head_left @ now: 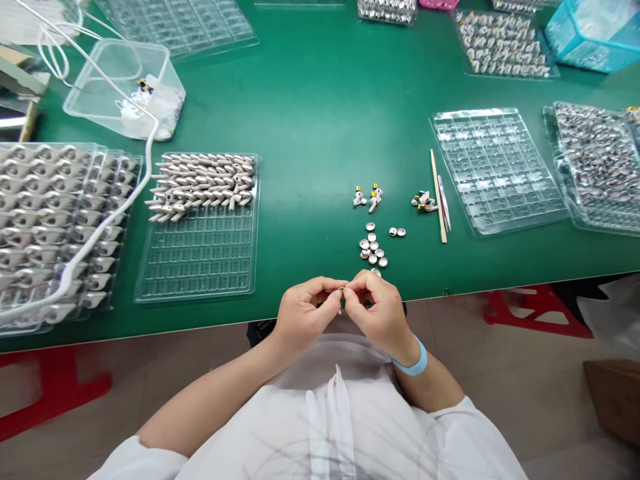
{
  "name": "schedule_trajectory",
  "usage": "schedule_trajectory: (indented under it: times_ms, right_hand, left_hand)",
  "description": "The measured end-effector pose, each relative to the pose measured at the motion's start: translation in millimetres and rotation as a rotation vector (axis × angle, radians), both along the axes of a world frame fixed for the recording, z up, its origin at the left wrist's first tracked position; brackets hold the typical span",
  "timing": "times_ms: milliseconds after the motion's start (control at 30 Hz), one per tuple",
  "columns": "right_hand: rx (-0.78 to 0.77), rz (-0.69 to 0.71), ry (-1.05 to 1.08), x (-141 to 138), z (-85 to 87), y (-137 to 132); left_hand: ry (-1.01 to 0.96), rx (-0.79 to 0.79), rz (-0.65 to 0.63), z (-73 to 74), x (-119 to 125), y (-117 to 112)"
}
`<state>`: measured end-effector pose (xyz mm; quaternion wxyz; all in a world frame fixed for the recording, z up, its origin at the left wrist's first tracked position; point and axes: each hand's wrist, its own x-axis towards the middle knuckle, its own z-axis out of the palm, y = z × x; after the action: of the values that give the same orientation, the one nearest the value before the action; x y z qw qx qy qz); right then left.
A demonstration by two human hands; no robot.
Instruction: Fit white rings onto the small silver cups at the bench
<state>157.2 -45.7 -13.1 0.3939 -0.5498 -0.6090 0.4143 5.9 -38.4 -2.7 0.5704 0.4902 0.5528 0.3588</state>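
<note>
My left hand (303,312) and my right hand (377,310) meet at the near edge of the green table (310,113), fingers pinched together on a small white and silver part (342,298) held between them. Most of that part is hidden by my fingertips. Just beyond my right hand lies a cluster of several small round silver caps (371,250). Farther out lie small white earbud pieces with yellow tips (367,197) and one more such piece (423,200).
A clear tray half filled with white earbud stems (203,187) sits at left, beside stacked trays (55,220) crossed by a white cable (107,220). A wooden stick (439,197) and tweezers (444,203) lie next to an empty clear tray (495,170). More filled trays stand right and far.
</note>
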Motion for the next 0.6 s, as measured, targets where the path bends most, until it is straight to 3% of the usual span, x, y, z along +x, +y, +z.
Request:
schedule_trajectory:
  times_ms: [167, 433, 600]
  right_hand:
    - [0.068, 0.06, 0.013, 7.3, 8.7, -0.8]
    - [0.495, 0.037, -0.205, -1.5, -3.0, -18.8]
    - [0.483, 0.026, -0.223, 1.7, -1.4, -20.4]
  left_hand:
    - [-0.151, -0.126, 0.044, 5.1, -3.6, 11.0]
    - [-0.236, -0.203, 0.069, 5.5, 1.9, 10.2]
    - [-0.258, -0.202, 0.044, 8.3, 3.7, 10.5]
